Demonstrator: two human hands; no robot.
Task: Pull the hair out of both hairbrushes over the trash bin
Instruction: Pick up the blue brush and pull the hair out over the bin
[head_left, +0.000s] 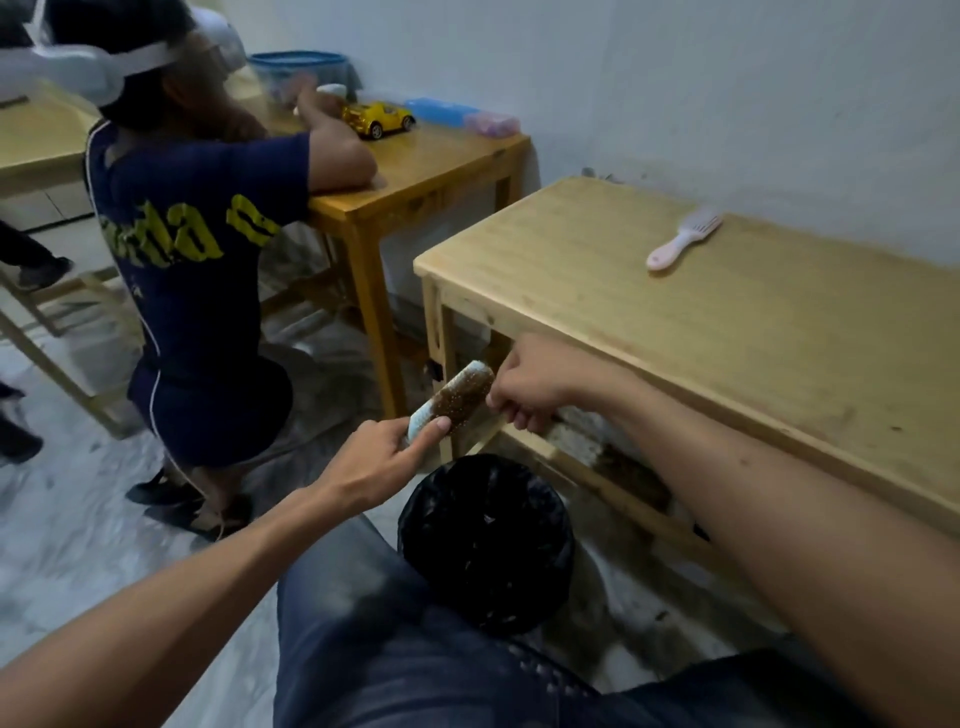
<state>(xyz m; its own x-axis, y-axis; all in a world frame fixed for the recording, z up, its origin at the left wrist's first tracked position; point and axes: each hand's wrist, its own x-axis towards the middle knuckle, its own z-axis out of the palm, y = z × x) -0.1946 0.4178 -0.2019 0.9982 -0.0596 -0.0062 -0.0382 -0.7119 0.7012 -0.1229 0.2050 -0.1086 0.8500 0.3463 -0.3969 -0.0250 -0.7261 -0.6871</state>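
Note:
A light blue hairbrush matted with brown hair is held a little above and behind the trash bin, which has a black liner. My left hand grips the brush at its handle end. My right hand pinches at the hair along the brush's upper right edge. A second hairbrush, pink and white, lies on the pale wooden table to the right, far from both hands.
A person in a dark blue shirt crouches at a darker wooden table to the left, which carries a yellow toy car and plastic containers. My knees in jeans sit below the bin. A white wall is behind.

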